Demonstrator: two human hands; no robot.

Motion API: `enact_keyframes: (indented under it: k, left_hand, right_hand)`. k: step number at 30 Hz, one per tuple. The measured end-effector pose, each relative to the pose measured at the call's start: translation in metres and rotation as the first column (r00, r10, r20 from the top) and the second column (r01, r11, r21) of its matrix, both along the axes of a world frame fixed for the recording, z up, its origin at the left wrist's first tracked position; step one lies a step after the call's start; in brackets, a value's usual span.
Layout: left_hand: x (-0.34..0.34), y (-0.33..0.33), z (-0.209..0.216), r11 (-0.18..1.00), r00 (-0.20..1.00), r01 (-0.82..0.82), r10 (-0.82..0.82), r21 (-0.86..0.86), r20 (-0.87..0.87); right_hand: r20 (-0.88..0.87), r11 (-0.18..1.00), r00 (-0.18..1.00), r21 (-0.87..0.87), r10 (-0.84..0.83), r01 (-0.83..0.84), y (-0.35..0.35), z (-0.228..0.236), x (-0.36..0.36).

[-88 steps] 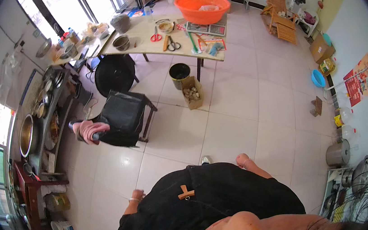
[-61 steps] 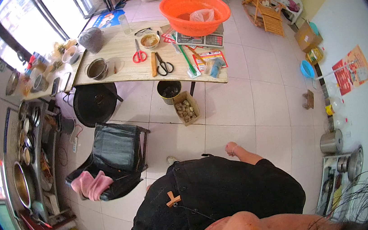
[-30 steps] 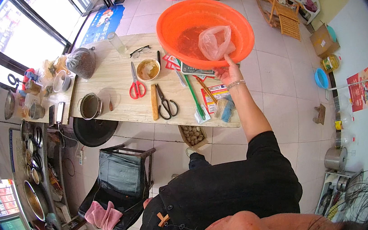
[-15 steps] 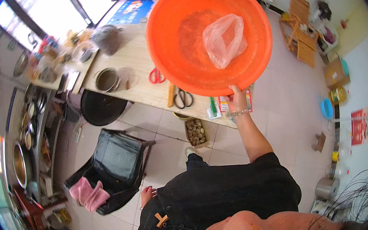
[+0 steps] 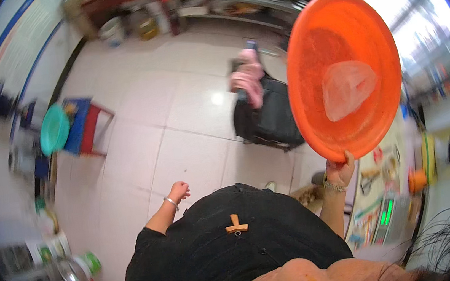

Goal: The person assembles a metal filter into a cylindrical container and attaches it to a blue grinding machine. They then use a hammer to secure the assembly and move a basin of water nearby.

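Observation:
My right hand (image 5: 341, 170) grips the near rim of a large orange plastic basin (image 5: 307, 81). The basin is held up and tilted, with its inside facing me. A crumpled clear plastic bag (image 5: 348, 88) lies against the inside of the basin. My left hand (image 5: 179, 192) hangs out to the left above the floor, wearing a bracelet. Its fingers are loosely curled in, and I see nothing in them.
A black chair (image 5: 276, 107) with a pink cloth (image 5: 248, 79) on it stands beyond the basin. On the right is a table (image 5: 363, 208) with scissors and a scale (image 5: 386, 219). At left, a teal basin (image 5: 54, 129) rests on a stool (image 5: 87, 128). Metal shelving (image 5: 232, 6) stands far back.
My view has turned left, bringing the stool and shelving into sight. The basin is still in my right hand, now more tilted. My left hand has swung out from my side.

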State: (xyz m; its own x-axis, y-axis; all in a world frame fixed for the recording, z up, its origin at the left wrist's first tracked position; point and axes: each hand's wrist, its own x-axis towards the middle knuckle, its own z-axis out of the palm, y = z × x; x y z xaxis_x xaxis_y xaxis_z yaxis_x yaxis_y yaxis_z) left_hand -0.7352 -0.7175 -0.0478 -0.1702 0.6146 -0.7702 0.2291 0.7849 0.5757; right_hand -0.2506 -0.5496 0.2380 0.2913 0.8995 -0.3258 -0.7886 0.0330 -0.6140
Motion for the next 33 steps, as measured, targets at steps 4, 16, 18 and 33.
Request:
enact_keyframes:
  k: [4,16,18,33]
  left_hand:
    - [-0.06,-0.035,0.004,0.96,0.96,-0.279,0.279,-0.024,0.005]
    - [-0.134,-0.035,-0.035,0.718,0.712,-0.696,0.693,-0.011,0.113]
    - [-0.16,-0.076,-0.063,0.724,0.725,-0.689,0.688,0.038,0.035]
    - [-0.228,-0.08,-0.032,0.501,0.493,-0.864,0.863,-0.049,0.111]
  right_hand:
    - [-0.09,0.92,0.918,0.116,0.385,-0.374,0.046,-0.023,-0.097]
    - [0.154,0.711,0.697,-0.059,0.7,-0.701,0.195,-0.066,-0.329]
    - [0.167,0.645,0.624,-0.142,0.764,-0.751,0.217,-0.062,-0.38]
    - [0.072,0.206,0.194,-0.255,0.978,-0.945,0.316,-0.116,-0.701]
